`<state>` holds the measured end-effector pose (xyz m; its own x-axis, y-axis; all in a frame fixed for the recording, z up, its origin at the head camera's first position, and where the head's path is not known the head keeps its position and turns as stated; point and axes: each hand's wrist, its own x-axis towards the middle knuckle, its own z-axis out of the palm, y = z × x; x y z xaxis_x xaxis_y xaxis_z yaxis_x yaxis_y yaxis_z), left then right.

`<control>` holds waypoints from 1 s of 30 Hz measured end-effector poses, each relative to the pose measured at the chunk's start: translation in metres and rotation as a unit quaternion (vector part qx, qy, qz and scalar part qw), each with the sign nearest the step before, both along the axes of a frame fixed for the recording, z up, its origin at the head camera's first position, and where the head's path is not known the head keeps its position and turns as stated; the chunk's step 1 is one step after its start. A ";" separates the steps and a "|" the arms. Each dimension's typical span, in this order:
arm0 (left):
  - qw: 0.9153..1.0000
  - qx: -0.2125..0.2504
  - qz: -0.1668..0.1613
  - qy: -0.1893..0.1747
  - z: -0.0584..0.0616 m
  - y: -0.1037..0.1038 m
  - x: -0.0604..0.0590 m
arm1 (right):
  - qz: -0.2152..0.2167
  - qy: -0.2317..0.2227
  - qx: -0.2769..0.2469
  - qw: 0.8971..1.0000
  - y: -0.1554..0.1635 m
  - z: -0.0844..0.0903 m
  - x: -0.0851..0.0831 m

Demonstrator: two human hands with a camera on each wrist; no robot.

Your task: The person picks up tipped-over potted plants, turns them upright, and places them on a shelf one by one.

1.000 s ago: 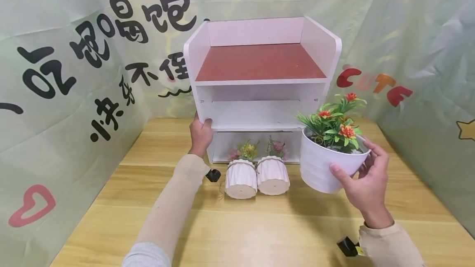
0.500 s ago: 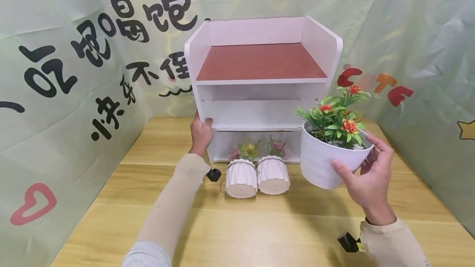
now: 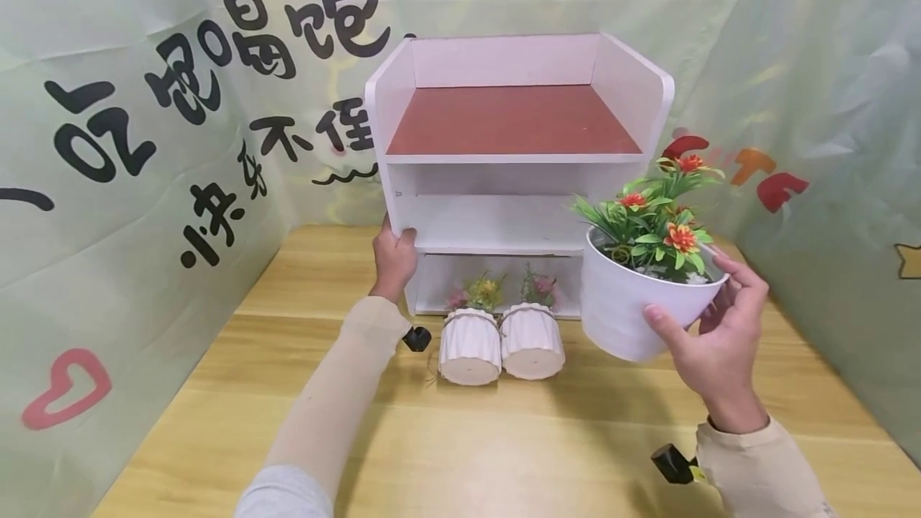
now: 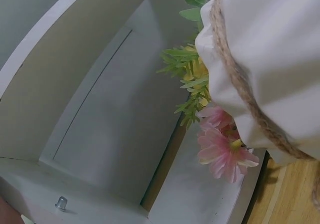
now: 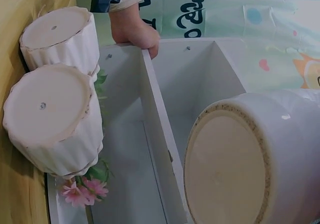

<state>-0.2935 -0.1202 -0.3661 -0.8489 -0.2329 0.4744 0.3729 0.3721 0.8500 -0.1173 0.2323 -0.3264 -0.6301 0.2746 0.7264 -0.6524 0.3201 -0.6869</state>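
A white shelf unit (image 3: 496,222) with a red-brown top board stands at the back of the table. My left hand (image 3: 394,262) grips its left side panel, thumb at the front edge; the other fingers are mostly hidden behind the panel. On the right, my right hand (image 3: 723,342) holds a white flowerpot (image 3: 640,318) above the table, thumb on the outside and fingers at the rim. Artificial orange-red flowers (image 3: 679,237) with green leaves fill this pot. The right wrist view shows the underside of the flowerpot (image 5: 225,169), tilted towards the camera.
Two small white fluted pots (image 3: 470,348) (image 3: 532,342) lie on their sides before the bottom compartment, flowers pointing inward. Twine circles each one. The wooden table (image 3: 504,454) is backed by printed cloth (image 3: 144,278) on the left, rear and right.
The flowerpot in my right hand has risen slightly and moved a little right. My left hand keeps its grip on the shelf unit. The head view has shifted slightly.
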 end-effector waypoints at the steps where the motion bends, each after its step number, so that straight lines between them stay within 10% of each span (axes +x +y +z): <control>1: 1.000 -0.003 0.003 0.000 0.000 0.001 -0.001 | 0.005 0.004 -0.007 1.000 0.000 0.001 0.000; 30: 1.000 0.006 0.013 -0.010 0.004 0.004 0.002 | 0.039 0.044 -0.043 0.997 -0.006 0.023 -0.011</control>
<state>-0.2912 -0.1162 -0.3625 -0.8516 -0.2610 0.4546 0.3463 0.3709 0.8617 -0.1282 0.2261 -0.3036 -0.5873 0.2899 0.7557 -0.7319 0.2084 -0.6487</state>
